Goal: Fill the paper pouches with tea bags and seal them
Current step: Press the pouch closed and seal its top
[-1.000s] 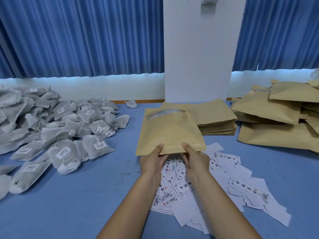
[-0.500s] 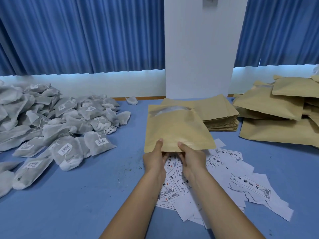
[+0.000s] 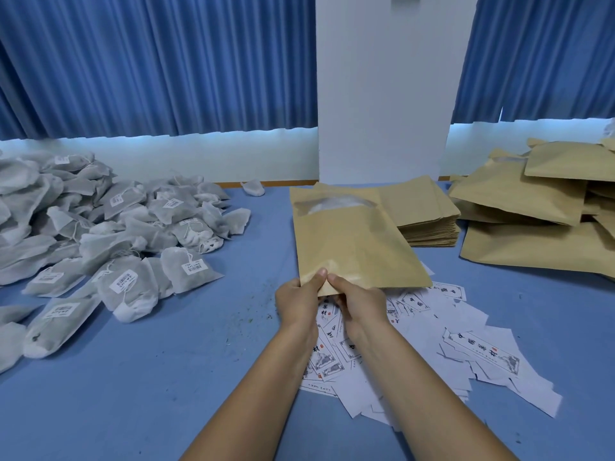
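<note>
A brown paper pouch [image 3: 352, 244] with a clear window near its far end is held flat above the blue table. My left hand [image 3: 299, 299] and my right hand [image 3: 357, 301] pinch its near edge side by side, thumbs on top and almost touching at the near left corner. A big heap of white mesh tea bags [image 3: 100, 234] with small labels covers the table's left side. What lies inside the pouch cannot be made out.
A neat stack of flat pouches [image 3: 422, 214] sits behind the held one. Bulging brown pouches [image 3: 539, 221] pile up at the right. Printed white paper labels [image 3: 432, 344] lie scattered under my forearms. A white pillar [image 3: 386, 94] and blue curtains stand behind.
My hands have slid together toward the pouch's near left corner, and the pouch has turned a little with its far end leaning left.
</note>
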